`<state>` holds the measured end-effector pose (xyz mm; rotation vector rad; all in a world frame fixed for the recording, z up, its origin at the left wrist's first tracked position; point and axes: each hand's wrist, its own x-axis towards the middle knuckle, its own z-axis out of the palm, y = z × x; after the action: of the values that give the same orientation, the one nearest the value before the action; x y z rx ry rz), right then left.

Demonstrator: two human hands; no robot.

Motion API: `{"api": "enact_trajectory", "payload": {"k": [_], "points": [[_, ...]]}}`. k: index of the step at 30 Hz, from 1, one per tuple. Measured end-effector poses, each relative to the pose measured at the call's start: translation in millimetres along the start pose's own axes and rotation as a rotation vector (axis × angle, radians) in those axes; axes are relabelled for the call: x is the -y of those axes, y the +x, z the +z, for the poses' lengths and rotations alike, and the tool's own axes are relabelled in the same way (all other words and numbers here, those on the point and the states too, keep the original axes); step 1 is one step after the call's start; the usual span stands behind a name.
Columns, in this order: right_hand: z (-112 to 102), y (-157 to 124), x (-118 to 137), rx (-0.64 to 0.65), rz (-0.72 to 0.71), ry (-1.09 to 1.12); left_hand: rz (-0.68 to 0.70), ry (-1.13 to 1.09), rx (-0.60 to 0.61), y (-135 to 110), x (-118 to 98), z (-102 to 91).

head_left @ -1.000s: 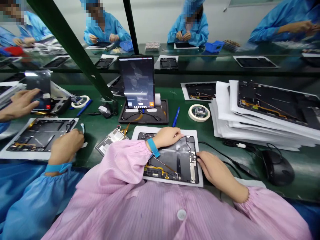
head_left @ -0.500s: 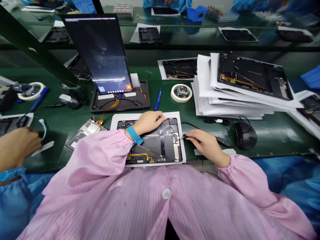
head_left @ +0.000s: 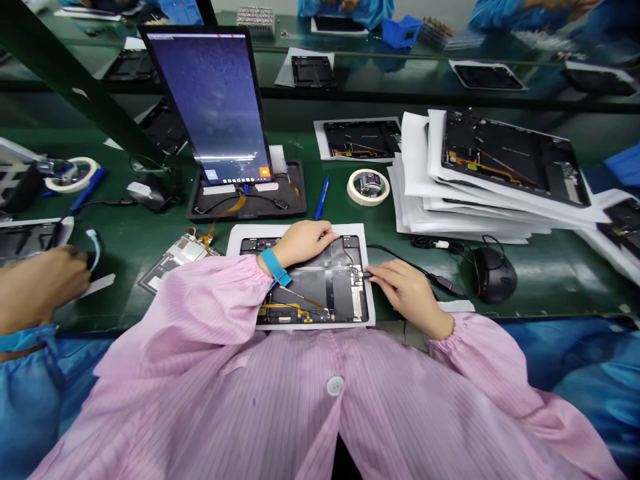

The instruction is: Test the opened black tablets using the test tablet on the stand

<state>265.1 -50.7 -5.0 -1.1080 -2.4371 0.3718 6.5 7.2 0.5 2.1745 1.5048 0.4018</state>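
Note:
An opened tablet housing [head_left: 345, 293] lies on white paper [head_left: 370, 313] in front of me, showing black inner panels, an orange flex cable and a small board on its right side. My left hand [head_left: 306, 241], with a blue wrist strap, rests on its upper part, fingers lying loosely over it. At the right edge, my right hand [head_left: 403, 287] pinches a small black cable plug [head_left: 367, 274] against the housing beside the board. Whether the plug sits fully in the port cannot be made out. A black cable [head_left: 395, 252] runs behind that hand.
A lit screen [head_left: 215, 113] stands in a black tray [head_left: 250, 212]. Around lie a circuit board [head_left: 173, 263], blue pen [head_left: 323, 197], tape roll [head_left: 368, 187], black mouse [head_left: 494, 275] and stacked housings with paper [head_left: 450, 217]. A co-worker's hand [head_left: 45, 287] is at left.
My right hand has brought the plug left, from just off the housing's edge to touching it. The screen has turned from dark to brighter purple-blue. My left hand stays on the housing.

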Motion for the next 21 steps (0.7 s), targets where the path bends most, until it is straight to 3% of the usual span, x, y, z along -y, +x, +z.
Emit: {"api": "enact_trajectory", "payload": {"k": [5, 7, 9, 12, 15, 16, 18, 21], "points": [[2.6, -0.6, -3.3, -0.010, -0.004, 0.066, -0.028, -0.053, -0.061, -1.7, -10.7, -3.0], [5.2, 0.0, -9.2, -0.003, 0.006, 0.061, 0.002, -0.092, -0.169, -1.2, -10.8, -18.3], [8.2, 1.7, -15.9, 0.004, 0.009, 0.055, 0.012, -0.143, -0.344, -3.0, 0.0, -46.9], [10.2, 3.7, -21.3, 0.011, 0.015, 0.067, -0.118, -0.244, -0.677, -16.0, 43.0, -103.4], [9.3, 3.9, -21.4, 0.027, 0.046, 0.077, -0.384, -0.246, -0.952, -31.5, 108.5, -145.7], [9.0, 4.0, -21.3, 0.032, 0.058, 0.079, -0.483, -0.211, -0.957, -34.7, 129.6, -152.4], [9.2, 4.1, -21.8, 0.039, 0.076, 0.083, -0.579, -0.159, -0.821, -37.6, 163.0, -155.6], [10.7, 4.4, -24.2, 0.040, 0.084, 0.087, -0.532, -0.146, -0.621, -35.9, 185.9, -146.8]]}}
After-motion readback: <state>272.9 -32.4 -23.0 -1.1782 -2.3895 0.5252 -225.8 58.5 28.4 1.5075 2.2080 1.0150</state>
